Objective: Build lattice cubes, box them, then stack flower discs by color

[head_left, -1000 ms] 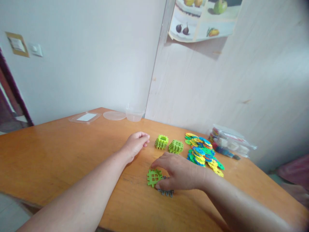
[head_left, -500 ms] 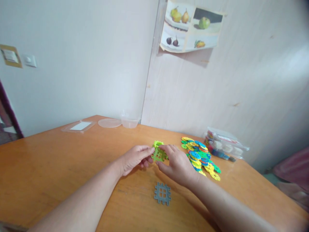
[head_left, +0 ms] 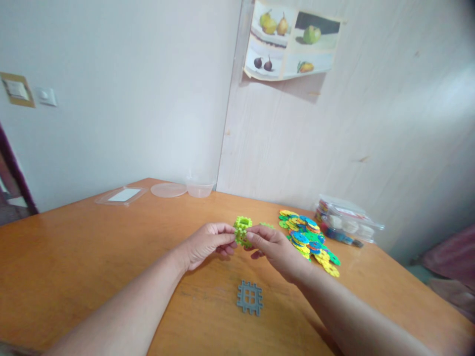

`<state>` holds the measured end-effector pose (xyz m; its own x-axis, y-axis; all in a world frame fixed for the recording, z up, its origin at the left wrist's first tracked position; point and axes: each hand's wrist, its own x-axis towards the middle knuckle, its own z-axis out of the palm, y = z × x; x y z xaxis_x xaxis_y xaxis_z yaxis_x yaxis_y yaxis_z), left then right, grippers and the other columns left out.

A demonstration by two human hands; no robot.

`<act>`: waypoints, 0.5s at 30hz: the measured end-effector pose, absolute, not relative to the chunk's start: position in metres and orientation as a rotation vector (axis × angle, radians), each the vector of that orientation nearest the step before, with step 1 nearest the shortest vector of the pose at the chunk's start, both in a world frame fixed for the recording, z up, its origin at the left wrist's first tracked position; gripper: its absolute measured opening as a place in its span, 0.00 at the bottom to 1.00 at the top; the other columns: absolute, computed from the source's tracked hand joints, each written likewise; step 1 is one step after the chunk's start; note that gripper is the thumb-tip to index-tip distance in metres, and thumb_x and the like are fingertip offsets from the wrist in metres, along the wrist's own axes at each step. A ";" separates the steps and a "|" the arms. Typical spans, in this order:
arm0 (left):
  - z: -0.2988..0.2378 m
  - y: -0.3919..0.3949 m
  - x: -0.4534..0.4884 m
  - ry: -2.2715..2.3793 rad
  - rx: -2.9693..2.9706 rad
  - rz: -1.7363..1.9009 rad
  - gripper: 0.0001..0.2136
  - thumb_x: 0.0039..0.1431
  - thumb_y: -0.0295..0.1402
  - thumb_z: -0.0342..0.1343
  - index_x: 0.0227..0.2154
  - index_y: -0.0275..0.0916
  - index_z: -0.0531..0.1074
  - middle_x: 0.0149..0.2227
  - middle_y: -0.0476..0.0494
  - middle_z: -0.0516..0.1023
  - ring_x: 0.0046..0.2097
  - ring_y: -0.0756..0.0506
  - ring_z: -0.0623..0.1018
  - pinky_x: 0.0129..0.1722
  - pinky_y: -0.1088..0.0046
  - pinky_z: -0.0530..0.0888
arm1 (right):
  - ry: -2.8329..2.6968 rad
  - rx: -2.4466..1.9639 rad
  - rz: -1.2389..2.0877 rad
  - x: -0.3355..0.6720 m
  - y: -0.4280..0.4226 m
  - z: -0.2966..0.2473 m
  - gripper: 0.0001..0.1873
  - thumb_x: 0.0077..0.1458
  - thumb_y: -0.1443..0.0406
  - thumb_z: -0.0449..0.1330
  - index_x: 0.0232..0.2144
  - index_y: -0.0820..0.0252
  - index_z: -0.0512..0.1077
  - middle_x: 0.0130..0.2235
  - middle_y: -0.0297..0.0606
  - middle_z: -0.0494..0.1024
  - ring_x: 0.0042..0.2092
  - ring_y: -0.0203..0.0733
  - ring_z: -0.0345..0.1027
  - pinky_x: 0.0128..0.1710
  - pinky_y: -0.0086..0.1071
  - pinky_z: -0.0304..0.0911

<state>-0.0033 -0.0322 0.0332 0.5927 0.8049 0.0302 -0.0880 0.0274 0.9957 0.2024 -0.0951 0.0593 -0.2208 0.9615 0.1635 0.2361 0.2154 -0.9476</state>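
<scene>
Pinch grip: left hand (head_left: 208, 242) and right hand (head_left: 272, 247) clasp green lattice piece (head_left: 242, 231) from 9 and 3 o'clock; a second ago it lay flat under the right hand. Grey lattice tile (head_left: 250, 297) now lies alone at 6 o'clock.

One grey tile (head_left: 250, 297), two clear lids (head_left: 168, 189)
</scene>
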 end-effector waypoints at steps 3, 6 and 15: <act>0.035 -0.033 -0.004 0.575 1.271 0.787 0.15 0.54 0.40 0.63 0.40 0.36 0.76 0.36 0.41 0.79 0.34 0.48 0.77 0.36 0.71 0.72 | -1.728 -1.085 0.979 0.203 -0.096 0.056 0.17 0.55 0.56 0.63 0.45 0.57 0.72 0.43 0.38 0.79 0.43 0.40 0.73 0.40 0.34 0.68; 0.037 -0.036 -0.004 0.534 1.242 0.774 0.15 0.54 0.40 0.63 0.42 0.36 0.76 0.38 0.39 0.79 0.35 0.47 0.77 0.37 0.71 0.72 | -1.877 -1.123 0.755 0.202 -0.097 0.052 0.20 0.51 0.61 0.66 0.46 0.58 0.71 0.44 0.38 0.79 0.45 0.41 0.72 0.45 0.37 0.67; 0.036 -0.029 -0.005 0.737 1.265 0.912 0.21 0.53 0.41 0.64 0.49 0.38 0.72 0.36 0.43 0.79 0.33 0.49 0.76 0.36 0.71 0.71 | -1.868 -1.402 0.211 0.241 -0.079 0.075 0.24 0.50 0.63 0.64 0.51 0.58 0.71 0.50 0.42 0.77 0.51 0.46 0.70 0.49 0.40 0.65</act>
<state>-0.0051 -0.0288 0.0355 0.4672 0.8838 0.0247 -0.1612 0.0577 0.9852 0.2413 -0.0794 0.0748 -0.0922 0.8734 0.4781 0.7450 0.3791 -0.5489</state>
